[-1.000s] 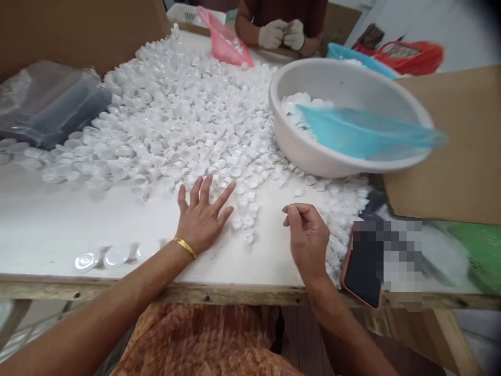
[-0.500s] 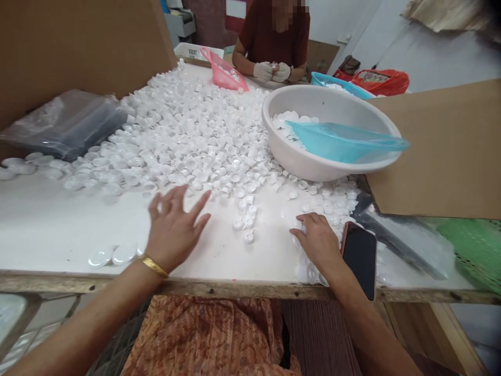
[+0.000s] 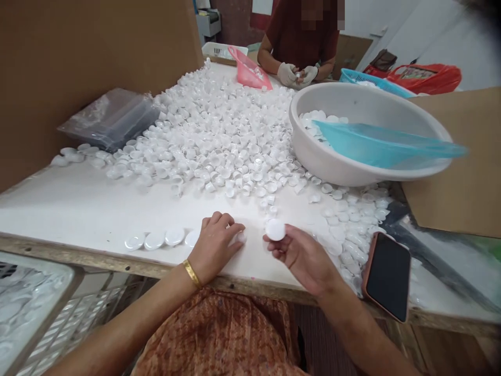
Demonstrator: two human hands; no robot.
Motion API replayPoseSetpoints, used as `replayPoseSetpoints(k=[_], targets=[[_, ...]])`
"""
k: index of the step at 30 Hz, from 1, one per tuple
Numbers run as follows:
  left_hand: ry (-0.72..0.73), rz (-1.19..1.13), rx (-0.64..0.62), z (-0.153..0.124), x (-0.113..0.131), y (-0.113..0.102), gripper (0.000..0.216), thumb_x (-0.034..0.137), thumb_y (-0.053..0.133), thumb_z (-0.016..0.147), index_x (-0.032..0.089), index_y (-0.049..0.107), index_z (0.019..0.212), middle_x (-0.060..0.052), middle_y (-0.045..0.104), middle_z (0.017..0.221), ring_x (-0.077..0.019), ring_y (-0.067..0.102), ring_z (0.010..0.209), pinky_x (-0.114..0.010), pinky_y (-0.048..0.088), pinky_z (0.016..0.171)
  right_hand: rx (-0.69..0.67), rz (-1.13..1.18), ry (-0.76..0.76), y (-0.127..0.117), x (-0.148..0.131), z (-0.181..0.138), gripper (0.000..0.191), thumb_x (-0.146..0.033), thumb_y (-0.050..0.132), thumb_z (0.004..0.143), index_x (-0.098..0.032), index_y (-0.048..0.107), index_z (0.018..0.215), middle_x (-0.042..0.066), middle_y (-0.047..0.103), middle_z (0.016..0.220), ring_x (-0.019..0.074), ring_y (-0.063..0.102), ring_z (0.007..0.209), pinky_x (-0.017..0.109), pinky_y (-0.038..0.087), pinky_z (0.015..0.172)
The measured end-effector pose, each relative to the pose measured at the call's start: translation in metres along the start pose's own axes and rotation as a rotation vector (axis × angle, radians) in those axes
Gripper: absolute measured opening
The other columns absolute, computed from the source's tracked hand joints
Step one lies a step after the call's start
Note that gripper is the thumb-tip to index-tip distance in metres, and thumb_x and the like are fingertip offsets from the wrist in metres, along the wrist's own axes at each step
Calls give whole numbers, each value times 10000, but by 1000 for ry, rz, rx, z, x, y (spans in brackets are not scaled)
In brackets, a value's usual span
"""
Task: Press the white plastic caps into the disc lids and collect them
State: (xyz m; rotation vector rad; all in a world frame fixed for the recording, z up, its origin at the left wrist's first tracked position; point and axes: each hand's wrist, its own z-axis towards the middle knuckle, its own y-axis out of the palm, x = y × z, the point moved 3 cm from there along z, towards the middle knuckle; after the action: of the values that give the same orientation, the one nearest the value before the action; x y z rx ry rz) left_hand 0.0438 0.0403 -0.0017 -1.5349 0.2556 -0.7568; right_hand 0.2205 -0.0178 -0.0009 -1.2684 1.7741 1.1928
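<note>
My right hand holds up a round white plastic cap, its flat face toward me, between thumb and fingers. To the left of it, my left hand, with a gold bracelet at the wrist, is closed on a small white plastic piece low over the tabletop. A row of round white discs lies near the table edge, left of my left hand. A few small white cup-shaped pieces lie just beyond the raised cap. A large heap of similar white pieces covers the far part of the table.
A pale basin with a blue scoop stands on the right. A phone lies near the front edge. A bagged dark package is at left, by a cardboard panel. Across the table, a person wears pale gloves.
My right hand has lifted a round white cap and turned palm-up. My left hand, spread before, has come nearer the edge and closed on a small piece. The view has shifted left.
</note>
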Motion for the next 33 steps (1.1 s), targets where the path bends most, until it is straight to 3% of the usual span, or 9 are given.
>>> replayPoseSetpoints(k=[3,6,13,21,28,33], targets=[[-51,-96,36,-9,-7,-11,332,227,492,836,218,555,1162,-75,558,952,-219,452,896,-382,407,759,-34,71,129,29,21,7,223,-354,531,807,-146,560,881,103,680,856,162,646,689,273,511,602],[-112,-163,122,-9,-11,-16,318,164,410,861,179,578,1131,-73,557,894,-203,463,863,-371,429,772,-24,-95,116,43,32,17,190,-293,566,775,-154,551,903,39,658,742,128,629,607,255,520,587],[-124,-201,124,5,-5,0,308,132,419,849,153,618,1083,-83,552,878,-200,468,859,-351,436,784,28,-398,-30,44,38,32,142,-293,517,811,-198,467,905,-39,606,603,144,642,556,297,560,559],[-108,-64,214,40,2,17,373,168,373,874,197,537,1208,-94,520,946,-214,430,891,-346,399,786,39,-458,-76,45,39,33,143,-301,510,813,-212,447,906,-40,605,612,148,637,543,289,558,528],[-126,141,112,50,11,22,553,286,476,834,348,315,1360,-109,423,1203,-278,384,1060,-416,331,833,14,-396,-24,37,44,32,193,-249,460,818,-200,443,1004,-16,630,669,150,649,615,309,560,623],[37,175,26,53,23,25,617,217,478,828,397,253,1373,-83,366,1313,-269,329,1172,-453,217,970,47,-455,0,33,43,31,226,-133,466,752,-206,455,966,18,642,743,155,640,600,292,553,585]])
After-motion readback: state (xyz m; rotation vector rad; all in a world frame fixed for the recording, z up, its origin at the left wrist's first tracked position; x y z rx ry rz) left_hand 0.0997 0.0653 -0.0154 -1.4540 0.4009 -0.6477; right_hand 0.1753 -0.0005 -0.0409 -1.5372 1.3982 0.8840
